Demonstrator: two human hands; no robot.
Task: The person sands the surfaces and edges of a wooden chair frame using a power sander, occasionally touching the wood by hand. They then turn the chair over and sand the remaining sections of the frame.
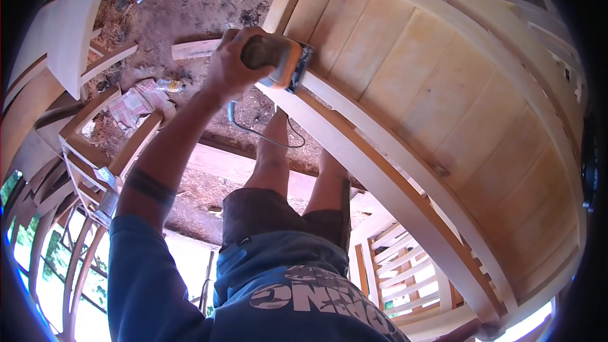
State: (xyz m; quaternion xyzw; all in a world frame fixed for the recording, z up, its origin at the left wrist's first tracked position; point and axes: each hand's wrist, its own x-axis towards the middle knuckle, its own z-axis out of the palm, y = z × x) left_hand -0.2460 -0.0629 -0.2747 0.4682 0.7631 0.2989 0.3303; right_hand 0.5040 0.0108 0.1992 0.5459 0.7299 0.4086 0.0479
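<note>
My left hand (237, 63) is wrapped round the body of an orange and dark electric sander (286, 63). The sander's pad is against the left end of a large wooden piece, where the curved front rail (373, 152) meets the panel of boards (430, 82). A thin power cord (269, 142) hangs in a loop below the tool. At the bottom right, my right hand (487, 329) is partly in view against the lower end of the wooden frame; its fingers are too dark and small to make out.
Several wooden parts and frames (73, 31) stand at the left. A checked cloth (136, 104) and a plastic bottle (170, 85) lie near the dusty ground (190, 9). A slatted wooden piece (405, 272) stands under the frame. My legs are close to the rail.
</note>
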